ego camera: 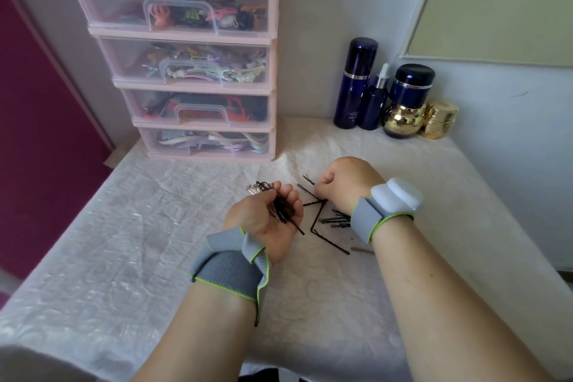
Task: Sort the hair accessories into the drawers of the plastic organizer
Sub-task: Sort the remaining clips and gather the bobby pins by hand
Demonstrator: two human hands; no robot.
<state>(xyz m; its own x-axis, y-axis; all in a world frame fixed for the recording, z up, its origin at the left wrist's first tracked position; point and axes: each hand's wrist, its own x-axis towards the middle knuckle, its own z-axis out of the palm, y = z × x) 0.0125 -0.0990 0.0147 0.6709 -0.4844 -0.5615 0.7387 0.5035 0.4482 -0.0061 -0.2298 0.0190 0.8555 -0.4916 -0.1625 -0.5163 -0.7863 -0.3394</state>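
My left hand (266, 215) lies palm up on the table and grips a bundle of black bobby pins (280, 206), their tips sticking out past the fingers. My right hand (344, 184) is curled knuckles-up just to the right, pinching a single black pin (309, 179) off the cloth. Several loose black pins (328, 223) lie scattered between and below the two hands. The pink plastic organizer (273, 77) stands at the back left with all visible clear drawers pushed in, each holding hair accessories.
Dark blue bottles (355, 84) and gold jars (438, 118) stand against the wall at the back right. A white textured cloth (124, 242) covers the table. The table edge drops off on the left beside a dark red surface.
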